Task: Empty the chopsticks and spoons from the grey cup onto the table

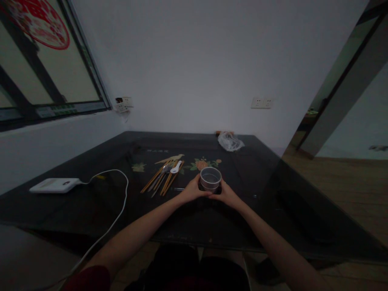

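A round grey metal cup [210, 186] stands upright on the dark glossy table [188, 218], its opening facing up. My left hand [194, 190] curls round its left side, and my right hand [226, 195] does the same on the right. Both thumbs meet in front of it near the base. The far fingers are partly hidden behind the cup. Left of my hands lies a loose bunch of wooden chopsticks [168, 184], with a white spoon [176, 167] on top and metal cutlery [160, 178] among them.
A crumpled clear plastic bag [230, 142] rests at the table's back edge. On the left, a white power bank [56, 185] trails a white cable [125, 194] over the front edge. A dark long object [303, 214] lies at right. A wall [194, 81] borders the back.
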### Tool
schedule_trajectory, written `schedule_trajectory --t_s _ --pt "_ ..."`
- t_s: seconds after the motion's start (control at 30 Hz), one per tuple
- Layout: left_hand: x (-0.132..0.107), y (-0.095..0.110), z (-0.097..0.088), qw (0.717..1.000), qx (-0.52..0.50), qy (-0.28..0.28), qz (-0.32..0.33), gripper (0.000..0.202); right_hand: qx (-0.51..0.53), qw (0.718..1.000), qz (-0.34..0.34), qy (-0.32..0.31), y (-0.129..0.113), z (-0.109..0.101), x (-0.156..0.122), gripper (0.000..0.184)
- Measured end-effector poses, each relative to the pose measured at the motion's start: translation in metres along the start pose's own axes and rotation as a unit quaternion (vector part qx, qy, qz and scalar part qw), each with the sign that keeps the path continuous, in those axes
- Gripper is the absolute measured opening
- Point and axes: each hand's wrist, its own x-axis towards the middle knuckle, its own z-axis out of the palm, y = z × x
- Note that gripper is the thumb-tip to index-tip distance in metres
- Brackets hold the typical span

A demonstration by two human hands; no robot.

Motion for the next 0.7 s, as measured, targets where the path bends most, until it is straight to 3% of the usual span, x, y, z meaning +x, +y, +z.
schedule_trajectory --t_s 0.17,0.33,0.4,0.53,0.6,0.7 --pt "0.006 0.026 -0.020 0.997 0.044 0.052 0.033 0.078 0.016 1.000 0.024 -0.006 0.002 -0.001 0.000 0.100" --pt "0.007 0.043 -0.077 0.973 0.136 0.188 0.013 0.075 -0.022 0.998 0.050 -0.008 0.009 -0.003 -0.001 0.088" --pt "-0.001 0.037 -0.110 0.955 0.153 0.254 -0.011 0.073 -0.032 0.998 0.046 -0.007 0.011 -0.002 -0.001 0.081" --pt "-0.022 0.005 -0.175 0.889 0.206 0.402 -0.074 0.066 -0.052 0.998 0.036 -0.012 0.011 -0.003 -0.002 0.065" --pt "-0.030 -0.014 -0.200 0.869 0.212 0.433 -0.116 0.064 -0.071 0.997 0.019 -0.016 0.010 -0.004 -0.002 0.052" --pt "-0.034 -0.037 -0.222 0.855 0.212 0.452 -0.137 0.064 -0.114 0.993 -0.009 -0.017 0.006 -0.006 -0.002 0.034"
